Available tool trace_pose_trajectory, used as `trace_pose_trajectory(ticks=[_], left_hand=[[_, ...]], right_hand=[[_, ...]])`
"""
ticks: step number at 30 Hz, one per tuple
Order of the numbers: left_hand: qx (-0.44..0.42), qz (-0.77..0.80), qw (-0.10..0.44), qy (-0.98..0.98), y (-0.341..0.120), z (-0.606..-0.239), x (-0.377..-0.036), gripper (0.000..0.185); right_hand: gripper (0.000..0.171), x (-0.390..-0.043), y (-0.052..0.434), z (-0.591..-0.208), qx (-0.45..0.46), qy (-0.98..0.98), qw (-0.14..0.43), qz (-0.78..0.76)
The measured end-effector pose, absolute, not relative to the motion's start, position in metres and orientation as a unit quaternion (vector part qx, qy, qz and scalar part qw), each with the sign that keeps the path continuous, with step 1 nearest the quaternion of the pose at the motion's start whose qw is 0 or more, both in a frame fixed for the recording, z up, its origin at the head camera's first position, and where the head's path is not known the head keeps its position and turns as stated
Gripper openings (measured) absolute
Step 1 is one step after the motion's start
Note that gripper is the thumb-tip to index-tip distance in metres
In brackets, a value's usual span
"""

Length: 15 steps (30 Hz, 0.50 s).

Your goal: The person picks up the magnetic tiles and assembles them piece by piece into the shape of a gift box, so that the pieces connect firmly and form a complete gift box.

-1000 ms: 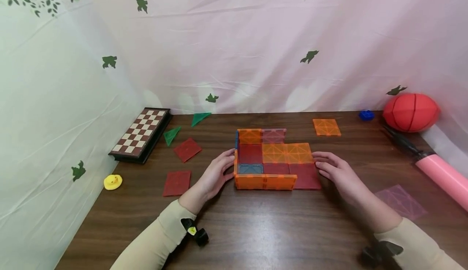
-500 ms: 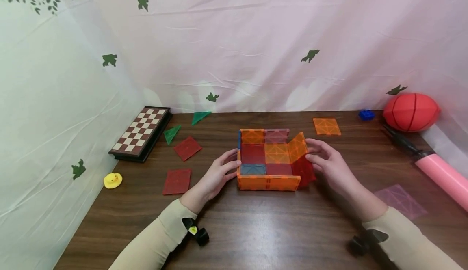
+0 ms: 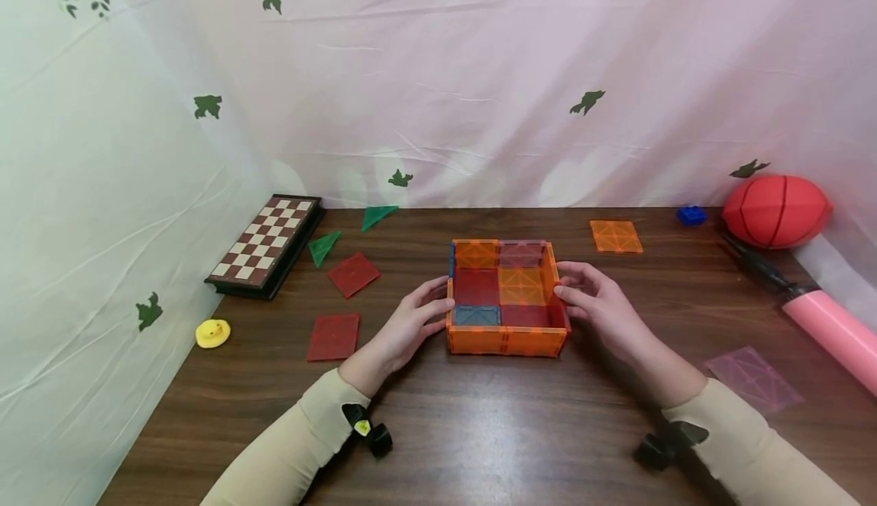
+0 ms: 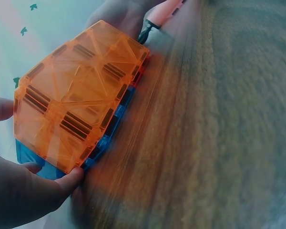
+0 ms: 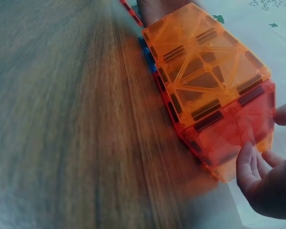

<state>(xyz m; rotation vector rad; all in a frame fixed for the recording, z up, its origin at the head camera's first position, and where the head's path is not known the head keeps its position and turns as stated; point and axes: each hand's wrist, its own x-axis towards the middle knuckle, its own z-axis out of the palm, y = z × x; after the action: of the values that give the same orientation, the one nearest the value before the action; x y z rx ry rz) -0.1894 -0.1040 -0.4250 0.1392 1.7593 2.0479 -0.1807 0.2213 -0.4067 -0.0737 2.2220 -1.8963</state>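
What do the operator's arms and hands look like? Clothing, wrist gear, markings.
Left hand and right hand: bare, no gloves. Left sleeve and right sleeve: long, plain cream. Blocky black left wrist camera on a black mount with a yellow mark; right wrist camera also black. No cables visible.

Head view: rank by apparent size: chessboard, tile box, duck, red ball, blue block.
Largest to smallest, as they look:
1. tile box
2. chessboard and red ball: too alike to rank
3. duck
4. blue block, though it sits farther back than the duck
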Motion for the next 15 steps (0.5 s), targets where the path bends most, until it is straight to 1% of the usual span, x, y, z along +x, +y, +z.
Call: trace_pose_trajectory(ticks=[6,9,12,15], left_hand=[[0.056,0.739,0.214,0.636,-0.104,-0.425,-0.191,0.063],[0.054,0.739,0.212,0.637,-0.104,-0.425,-0.191,0.061],[0.056,0.739,0.210,0.638,-0.103,-0.425,-0.191,0.060],[0.062,0.739,0.202,0.640,-0.101,-0.425,-0.191,0.060]], right_hand=[[0.058,-0.183,0.224,-0.406,-0.035,0.763,0.106,-0.636],[0.056,-0.187,0.227,-0.405,-0.037,0.776,0.096,-0.622],[0.055,-0.197,0.234,-0.404,-0.030,0.799,0.065,-0.597],[0.055,-0.216,0.244,-0.405,-0.002,0.830,0.007,-0.557]])
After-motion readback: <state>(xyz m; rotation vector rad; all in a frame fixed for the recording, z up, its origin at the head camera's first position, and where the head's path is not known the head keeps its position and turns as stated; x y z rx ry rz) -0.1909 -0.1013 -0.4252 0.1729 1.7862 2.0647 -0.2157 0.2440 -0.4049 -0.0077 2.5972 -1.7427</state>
